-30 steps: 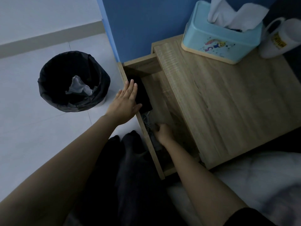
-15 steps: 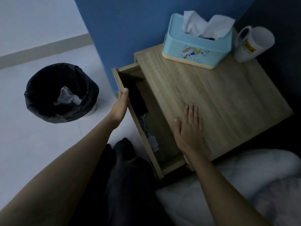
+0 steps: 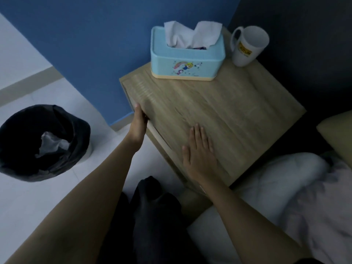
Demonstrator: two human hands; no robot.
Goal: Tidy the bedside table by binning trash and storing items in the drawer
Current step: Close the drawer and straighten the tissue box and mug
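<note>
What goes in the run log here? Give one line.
left hand pressing drawer front | drawer nearly shut | right hand flat on tabletop

Both forearms are bare from wrist to frame edge, 2 uncovered hands, the left hand [image 3: 138, 124] and right hand [image 3: 200, 152], without visible rings or watch, and dark trousers [image 3: 152, 221] cover the legs below them.
</note>
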